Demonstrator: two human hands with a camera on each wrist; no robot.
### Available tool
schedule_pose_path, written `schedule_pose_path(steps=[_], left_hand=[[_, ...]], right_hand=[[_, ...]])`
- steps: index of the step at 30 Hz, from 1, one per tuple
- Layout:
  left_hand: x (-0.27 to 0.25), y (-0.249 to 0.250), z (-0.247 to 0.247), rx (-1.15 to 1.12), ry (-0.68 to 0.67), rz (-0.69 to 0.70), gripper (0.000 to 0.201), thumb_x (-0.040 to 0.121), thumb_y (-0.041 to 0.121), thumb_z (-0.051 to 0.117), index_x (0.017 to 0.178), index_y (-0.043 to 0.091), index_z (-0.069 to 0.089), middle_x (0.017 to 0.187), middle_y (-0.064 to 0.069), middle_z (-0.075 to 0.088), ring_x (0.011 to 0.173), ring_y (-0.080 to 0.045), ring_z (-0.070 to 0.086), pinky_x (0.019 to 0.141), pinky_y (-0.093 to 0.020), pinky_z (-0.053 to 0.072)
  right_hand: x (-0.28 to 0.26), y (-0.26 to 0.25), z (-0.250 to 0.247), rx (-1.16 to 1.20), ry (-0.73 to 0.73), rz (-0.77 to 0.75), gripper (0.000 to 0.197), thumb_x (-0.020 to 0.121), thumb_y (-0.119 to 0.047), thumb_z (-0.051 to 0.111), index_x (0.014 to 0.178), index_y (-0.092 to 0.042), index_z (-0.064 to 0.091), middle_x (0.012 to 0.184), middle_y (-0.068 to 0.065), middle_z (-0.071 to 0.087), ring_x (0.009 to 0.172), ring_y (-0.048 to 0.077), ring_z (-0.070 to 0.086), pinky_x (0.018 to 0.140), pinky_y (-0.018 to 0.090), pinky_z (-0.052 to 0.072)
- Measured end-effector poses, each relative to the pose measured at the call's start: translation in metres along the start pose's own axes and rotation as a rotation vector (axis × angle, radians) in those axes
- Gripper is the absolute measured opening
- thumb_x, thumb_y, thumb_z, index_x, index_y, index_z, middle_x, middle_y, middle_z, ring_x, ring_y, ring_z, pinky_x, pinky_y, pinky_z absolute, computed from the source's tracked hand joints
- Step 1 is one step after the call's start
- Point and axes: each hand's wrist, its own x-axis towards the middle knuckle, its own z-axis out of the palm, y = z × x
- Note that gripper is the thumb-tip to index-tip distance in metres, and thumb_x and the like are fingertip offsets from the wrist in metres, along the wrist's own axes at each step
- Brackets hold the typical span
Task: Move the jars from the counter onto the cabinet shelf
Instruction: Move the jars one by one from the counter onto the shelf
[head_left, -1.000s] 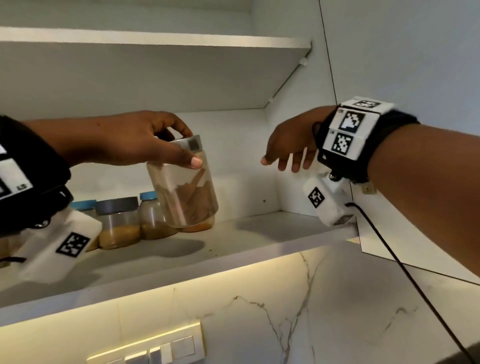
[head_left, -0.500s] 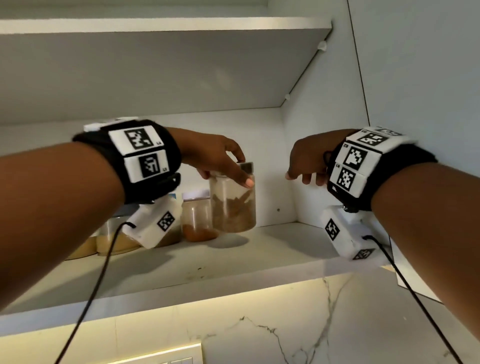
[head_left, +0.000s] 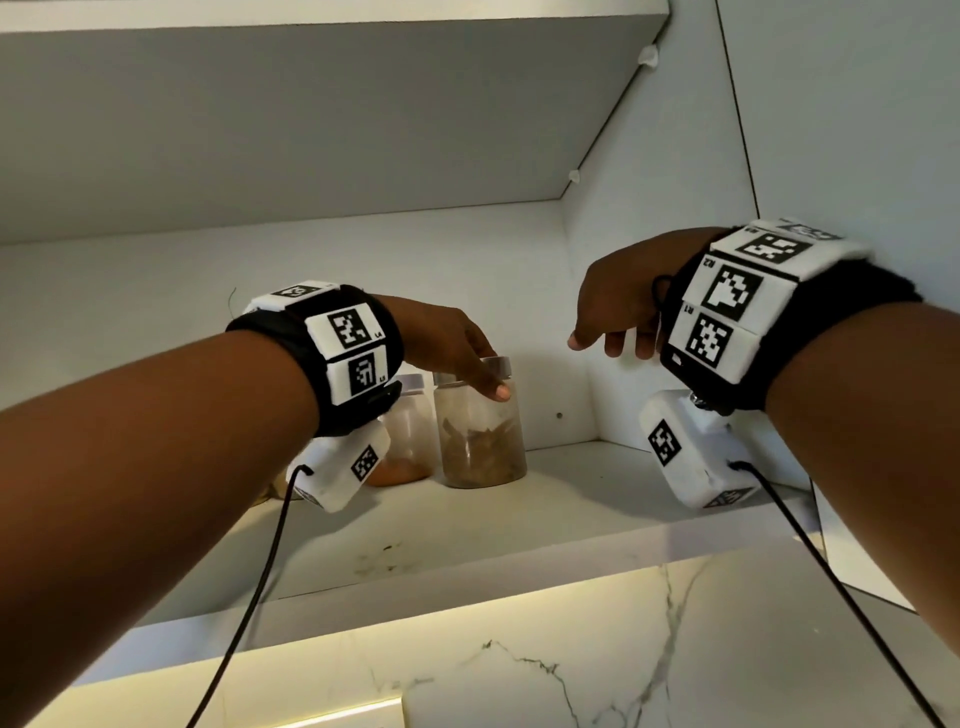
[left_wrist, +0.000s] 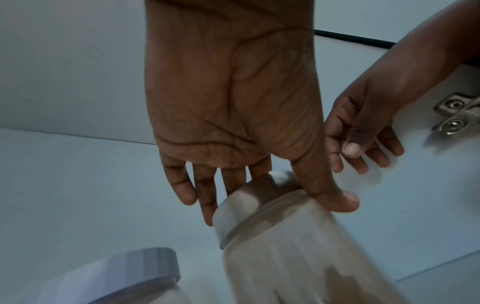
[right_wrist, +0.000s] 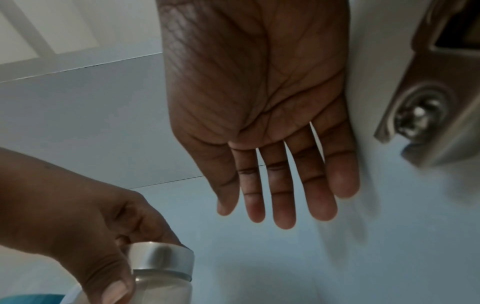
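Observation:
A clear jar (head_left: 480, 441) with a silver lid and brown contents stands upright at the back of the white cabinet shelf (head_left: 467, 551). Its base looks to be touching the shelf. My left hand (head_left: 462, 353) grips it from above, with thumb and fingers curled round the lid (left_wrist: 241, 207). The right wrist view shows the same grip on the lid (right_wrist: 161, 261). My right hand (head_left: 613, 312) hovers to the jar's right near the cabinet's side wall, fingers straight and holding nothing (right_wrist: 272, 164).
Another jar (head_left: 410, 431) with orange-brown contents stands just left of the held one, and further jars are hidden behind my left wrist. A metal door hinge (right_wrist: 428, 107) sits on the right wall. An upper shelf (head_left: 311, 104) hangs overhead. Marble wall lies below.
My left hand has carried the jar deeper into the cabinet and lowered it from mid-air to the back of the shelf, beside the other jars. The right hand has stayed open near the right wall.

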Motion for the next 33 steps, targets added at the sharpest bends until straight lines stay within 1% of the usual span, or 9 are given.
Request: schedule_pose_path(steps=[5, 7, 10, 12, 15, 19, 24, 29, 33], left_hand=[[-0.021, 0.006, -0.008, 0.118, 0.105, 0.104, 0.075, 0.073, 0.065, 0.063, 0.139, 0.033, 0.043, 0.143, 0.007, 0.045, 0.129, -0.016, 0.044, 0.106, -0.036, 0.032], [-0.039, 0.005, -0.015, 0.045, 0.166, 0.172, 0.078, 0.064, 0.073, 0.059, 0.133, 0.04, 0.044, 0.136, 0.012, 0.05, 0.117, -0.011, 0.05, 0.1, -0.032, 0.039], [-0.074, -0.011, -0.027, -0.036, 0.206, 0.21, 0.074, 0.056, 0.076, 0.053, 0.122, 0.042, 0.054, 0.115, 0.016, 0.062, 0.102, -0.005, 0.058, 0.094, -0.032, 0.046], [-0.095, -0.033, -0.028, -0.033, 0.186, 0.183, 0.066, 0.06, 0.072, 0.052, 0.116, 0.039, 0.059, 0.106, 0.014, 0.066, 0.096, -0.005, 0.062, 0.092, -0.031, 0.047], [-0.11, -0.072, -0.021, -0.017, 0.166, 0.067, 0.054, 0.067, 0.068, 0.056, 0.11, 0.037, 0.063, 0.1, 0.012, 0.067, 0.091, -0.007, 0.063, 0.09, -0.031, 0.047], [-0.1, -0.12, -0.009, -0.022, 0.198, -0.082, 0.042, 0.075, 0.064, 0.06, 0.106, 0.035, 0.065, 0.097, 0.016, 0.061, 0.091, -0.006, 0.06, 0.087, -0.03, 0.046], [-0.076, -0.153, 0.004, -0.104, 0.231, -0.132, 0.038, 0.079, 0.057, 0.063, 0.101, 0.027, 0.068, 0.098, 0.005, 0.067, 0.086, -0.008, 0.061, 0.08, -0.027, 0.047], [-0.065, -0.153, 0.004, -0.301, 0.288, -0.02, 0.045, 0.073, 0.059, 0.061, 0.101, 0.025, 0.068, 0.094, 0.004, 0.071, 0.082, -0.009, 0.066, 0.07, -0.023, 0.048], [-0.069, -0.152, 0.002, -0.379, 0.335, 0.074, 0.043, 0.074, 0.053, 0.061, 0.103, 0.022, 0.068, 0.091, 0.004, 0.07, 0.083, -0.01, 0.066, 0.067, -0.023, 0.046]], right_hand=[[0.001, -0.001, 0.001, -0.018, -0.023, 0.005, 0.038, 0.095, -0.034, 0.055, 0.123, -0.008, 0.056, 0.11, 0.009, 0.066, 0.061, 0.016, 0.056, 0.048, 0.025, 0.046], [0.001, -0.003, 0.002, -0.007, -0.002, -0.027, 0.035, 0.094, -0.033, 0.057, 0.12, -0.009, 0.058, 0.106, 0.008, 0.068, 0.062, 0.015, 0.058, 0.048, 0.024, 0.046], [0.0, -0.015, 0.005, 0.155, 0.03, -0.159, 0.03, 0.092, -0.029, 0.061, 0.115, -0.01, 0.062, 0.1, 0.006, 0.069, 0.072, 0.022, 0.063, 0.064, 0.03, 0.053], [-0.002, -0.03, 0.01, 0.249, 0.013, -0.255, 0.024, 0.091, -0.03, 0.063, 0.108, -0.014, 0.066, 0.094, 0.003, 0.07, 0.075, 0.022, 0.064, 0.07, 0.033, 0.055], [-0.003, -0.047, 0.016, 0.305, -0.082, -0.315, 0.019, 0.088, -0.032, 0.066, 0.099, -0.017, 0.069, 0.087, 0.003, 0.07, 0.072, 0.02, 0.066, 0.067, 0.031, 0.056], [0.001, -0.061, 0.022, 0.25, -0.164, -0.271, 0.016, 0.086, -0.031, 0.069, 0.096, -0.019, 0.069, 0.087, 0.003, 0.07, 0.072, 0.021, 0.065, 0.063, 0.029, 0.055], [0.008, -0.086, 0.029, 0.197, -0.225, -0.277, 0.018, 0.087, -0.03, 0.069, 0.1, -0.018, 0.067, 0.09, 0.005, 0.071, 0.073, 0.021, 0.065, 0.067, 0.031, 0.055], [0.023, -0.091, 0.033, 0.095, -0.241, -0.232, 0.018, 0.088, -0.028, 0.066, 0.103, -0.017, 0.068, 0.09, 0.004, 0.072, 0.071, 0.021, 0.066, 0.071, 0.033, 0.055], [0.039, -0.092, 0.04, -0.054, -0.301, -0.144, 0.012, 0.088, -0.025, 0.064, 0.099, -0.022, 0.068, 0.106, 0.005, 0.07, 0.081, 0.023, 0.065, 0.076, 0.036, 0.056]])
